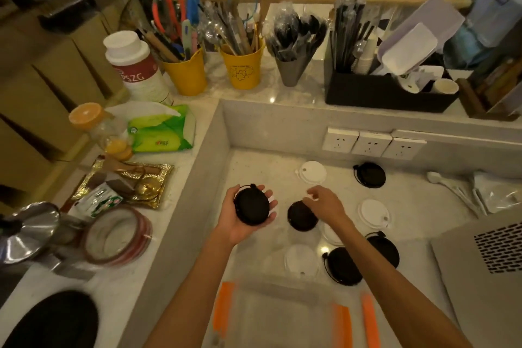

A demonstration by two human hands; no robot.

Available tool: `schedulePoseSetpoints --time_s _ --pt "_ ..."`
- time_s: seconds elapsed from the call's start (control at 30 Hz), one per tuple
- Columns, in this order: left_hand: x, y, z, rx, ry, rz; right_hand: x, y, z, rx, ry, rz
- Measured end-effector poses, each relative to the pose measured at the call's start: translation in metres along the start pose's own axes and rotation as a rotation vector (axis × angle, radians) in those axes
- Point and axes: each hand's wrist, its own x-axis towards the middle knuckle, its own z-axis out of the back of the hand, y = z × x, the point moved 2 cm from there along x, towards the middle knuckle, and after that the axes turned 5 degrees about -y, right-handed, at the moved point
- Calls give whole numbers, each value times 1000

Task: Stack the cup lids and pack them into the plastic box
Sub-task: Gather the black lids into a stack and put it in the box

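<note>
My left hand (248,216) cradles a black cup lid (252,208), palm up, above the counter. My right hand (324,203) hovers with loosely spread fingers over another black lid (300,217) lying on the marble; whether it touches it I cannot tell. More lids lie scattered: white ones (312,174) (372,212) (300,260), black ones (370,174) (343,265) (384,248). The clear plastic box (282,316) with orange clips sits blurred at the near edge, between my forearms.
A laptop (483,271) lies at the right. Plastic spoons (452,189) rest near the back right. Wall sockets (372,144) line the back ledge. On the raised left ledge are tape rolls (115,237), a gold tray (124,181) and a tissue pack (161,130).
</note>
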Motion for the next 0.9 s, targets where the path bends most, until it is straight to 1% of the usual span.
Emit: schedulePoseSetpoints --time_s 0.07,0.1,0.17,0.3,0.4,0.5,0.57,0.6,0.63,0.67,0.73,0.8,0.9 --pt "-5 -2 10 -102 13 4 2 -11 -11 -214 101 -29" --pt "-7 -2 13 -123 10 1 0 -11 -19 -289 154 -12" --pt "-11 -1 16 -125 12 -2 -3 -11 -38 -424 182 27" --pt "-19 5 16 -71 50 8 -7 -9 -64 -474 11 -4" --pt "-25 7 15 5 36 3 -5 -5 -66 -474 -16 -18" --pt "-28 6 16 87 -59 -49 -6 3 -51 -343 -34 -68" --pt "-29 6 15 146 -117 -86 -11 14 -34 -88 -9 -60" --pt "-28 7 14 177 -131 -99 -17 22 -25 75 23 -12" --pt "-28 10 12 205 -132 -107 -28 31 -14 231 56 76" --pt "-28 12 9 226 -124 -111 -42 41 -4 329 87 180" --pt "-28 19 -1 255 -82 -109 -69 54 8 389 147 351" --pt "-28 27 -14 298 -39 -92 -91 57 10 398 179 398" --pt "-28 42 -30 403 -19 -74 -105 50 11 334 172 402"
